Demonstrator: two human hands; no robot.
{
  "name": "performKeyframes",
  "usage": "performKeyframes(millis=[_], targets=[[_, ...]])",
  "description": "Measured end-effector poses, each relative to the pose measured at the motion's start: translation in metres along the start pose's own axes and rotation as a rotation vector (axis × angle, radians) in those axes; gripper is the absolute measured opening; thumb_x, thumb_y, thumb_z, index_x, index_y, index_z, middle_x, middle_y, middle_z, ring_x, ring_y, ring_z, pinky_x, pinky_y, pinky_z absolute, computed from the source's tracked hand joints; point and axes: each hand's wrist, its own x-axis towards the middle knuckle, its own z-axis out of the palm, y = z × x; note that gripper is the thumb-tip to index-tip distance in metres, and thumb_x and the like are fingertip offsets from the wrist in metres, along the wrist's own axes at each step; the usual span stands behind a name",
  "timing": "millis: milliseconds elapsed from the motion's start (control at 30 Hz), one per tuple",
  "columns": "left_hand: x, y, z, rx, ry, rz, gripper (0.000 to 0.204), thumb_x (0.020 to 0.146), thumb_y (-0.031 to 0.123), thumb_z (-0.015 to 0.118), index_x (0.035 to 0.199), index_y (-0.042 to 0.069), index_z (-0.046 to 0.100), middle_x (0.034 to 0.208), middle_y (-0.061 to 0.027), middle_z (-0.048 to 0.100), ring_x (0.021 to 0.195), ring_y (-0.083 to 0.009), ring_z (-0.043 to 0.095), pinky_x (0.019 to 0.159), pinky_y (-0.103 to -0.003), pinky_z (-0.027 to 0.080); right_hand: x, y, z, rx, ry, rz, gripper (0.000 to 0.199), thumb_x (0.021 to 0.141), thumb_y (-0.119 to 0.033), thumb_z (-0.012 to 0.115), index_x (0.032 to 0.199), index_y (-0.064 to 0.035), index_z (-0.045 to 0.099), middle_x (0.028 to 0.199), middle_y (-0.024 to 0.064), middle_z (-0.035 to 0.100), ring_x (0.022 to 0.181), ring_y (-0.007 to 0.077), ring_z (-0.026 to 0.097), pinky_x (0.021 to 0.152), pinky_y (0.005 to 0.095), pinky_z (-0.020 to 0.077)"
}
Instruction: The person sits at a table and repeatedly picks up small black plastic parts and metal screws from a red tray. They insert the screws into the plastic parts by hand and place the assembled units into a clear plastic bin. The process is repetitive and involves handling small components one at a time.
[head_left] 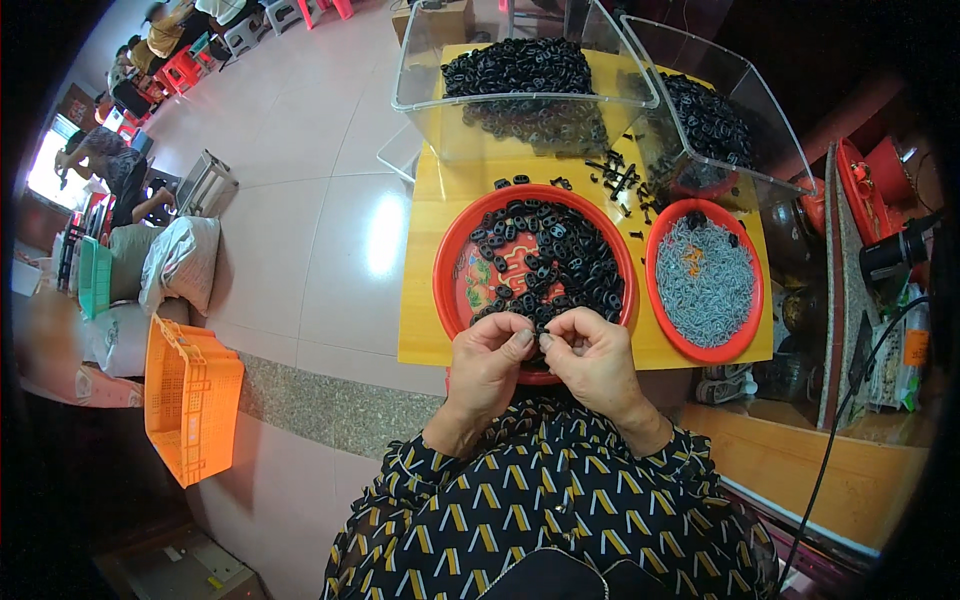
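My left hand and my right hand meet over the near rim of a round red tray. Both pinch with thumb and forefinger. Between the fingertips is a small black plastic piece, mostly covered, so its exact shape is hidden. Many black oval plastic pieces with two holes lie in the tray, heaped more thickly to the right. Right of it stands a smaller red tray full of silvery screws, with a few orange bits and some black pieces on top.
Two clear bins of black pieces stand at the yellow table's far side. Loose black parts lie before them. An orange crate and sacks are on the left; a dark cable hangs at right. People sit far left.
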Motion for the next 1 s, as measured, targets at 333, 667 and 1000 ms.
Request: performKeyframes(millis=[333, 667, 1000], targets=[[-0.006, -0.006, 0.008, 0.104, 0.006, -0.031, 0.003, 0.083, 0.001, 0.055, 0.083, -0.002, 0.056, 0.077, -0.0041, 0.058, 0.069, -0.0095, 0.055, 0.065, -0.022, 0.047, -0.005, 0.002, -0.009, 0.089, -0.052, 0.071, 0.006, 0.079, -0.004, 0.057, 0.075, 0.0006, 0.057, 0.064, -0.0015, 0.056, 0.058, 0.0023, 0.051, 0.049, 0.0191, 0.0418], [0.003, -0.008, 0.007, 0.373, 0.085, 0.086, 0.009, 0.082, 0.002, 0.058, 0.089, -0.002, 0.057, 0.084, -0.0043, 0.06, 0.074, -0.0086, 0.055, 0.067, -0.021, 0.046, 0.005, 0.009, -0.015, 0.193, -0.068, 0.106, 0.004, 0.081, -0.003, 0.056, 0.08, 0.0008, 0.055, 0.067, 0.001, 0.056, 0.058, 0.0046, 0.053, 0.049, 0.019, 0.0451], [0.077, 0.018, -0.006, 1.749, -0.067, 0.574, 0.014, 0.064, 0.006, 0.067, 0.076, 0.002, 0.062, 0.075, -0.0147, 0.055, 0.074, -0.0318, 0.052, 0.066, -0.04, 0.042, 0.017, 0.009, -0.048, 0.228, 0.061, 0.125, 0.002, 0.081, -0.002, 0.055, 0.081, -0.0007, 0.054, 0.067, 0.0012, 0.055, 0.056, 0.0053, 0.052, 0.05, 0.0183, 0.0453]])
